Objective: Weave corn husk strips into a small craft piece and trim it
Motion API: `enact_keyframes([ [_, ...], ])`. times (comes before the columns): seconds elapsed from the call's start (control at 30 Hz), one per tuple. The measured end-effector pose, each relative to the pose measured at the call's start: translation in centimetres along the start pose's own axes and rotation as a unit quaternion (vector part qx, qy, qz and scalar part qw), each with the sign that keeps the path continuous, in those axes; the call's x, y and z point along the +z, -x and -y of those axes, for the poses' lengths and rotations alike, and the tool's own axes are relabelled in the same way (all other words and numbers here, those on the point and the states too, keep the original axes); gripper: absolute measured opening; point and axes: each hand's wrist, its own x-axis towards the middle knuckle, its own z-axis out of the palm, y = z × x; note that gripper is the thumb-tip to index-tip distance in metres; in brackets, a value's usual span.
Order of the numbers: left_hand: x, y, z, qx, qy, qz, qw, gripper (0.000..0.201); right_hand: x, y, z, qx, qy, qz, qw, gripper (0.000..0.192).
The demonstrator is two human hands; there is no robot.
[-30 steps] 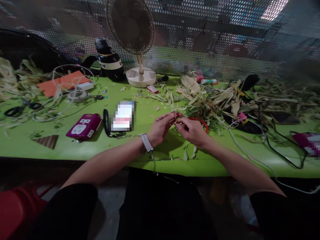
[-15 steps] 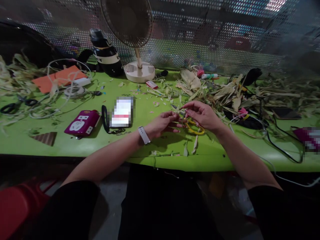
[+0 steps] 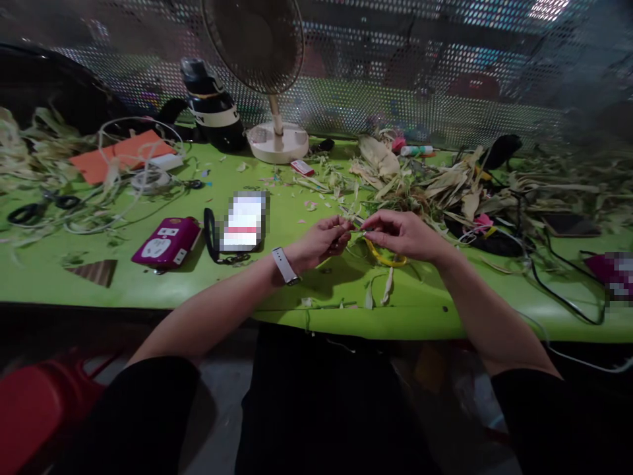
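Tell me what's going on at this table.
A person sits at a green table, both bare hands close together over it. The left hand has its fingertips drawn together, facing those of the right hand; whatever is between them is too small to make out. A yellow loop, possibly a scissors handle, shows just below the right hand. A heap of dried leaves lies beyond it, and a smartphone lies left of the hands.

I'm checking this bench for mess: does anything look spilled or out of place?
Yes: leafy scraps lie loose near the front edge of the green tabletop, like litter. At left, a white cable sprawls in untidy loops across an orange sheet.
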Motion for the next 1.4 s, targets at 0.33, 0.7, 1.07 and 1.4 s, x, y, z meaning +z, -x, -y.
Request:
enact_keyframes([
  [0.33,-0.2,-0.7,0.2,0.080,-0.135,-0.063,0.986,0.022,-1.1,0.4,0.5,-0.020,0.061,-0.051,0.997,0.023],
  [0.7,-0.6,-0.6,-0.3,0.092,-0.151,-0.076,0.981,0.013,0.8,0.1,0.6,-0.077,0.165,0.007,0.983,0.016],
  [1.07,-0.5,0.0,0.4,-0.035,-0.142,0.053,0.988,0.017,1.1,0.0,0.6,-0.084,0.210,-0.049,0.973,0.018],
  [1.4,-0.7,-0.1,-0.3,0.012,-0.168,0.040,0.985,0.014,-0.5,0.0,-0.1,-0.079,0.195,-0.095,0.973,0.022],
])
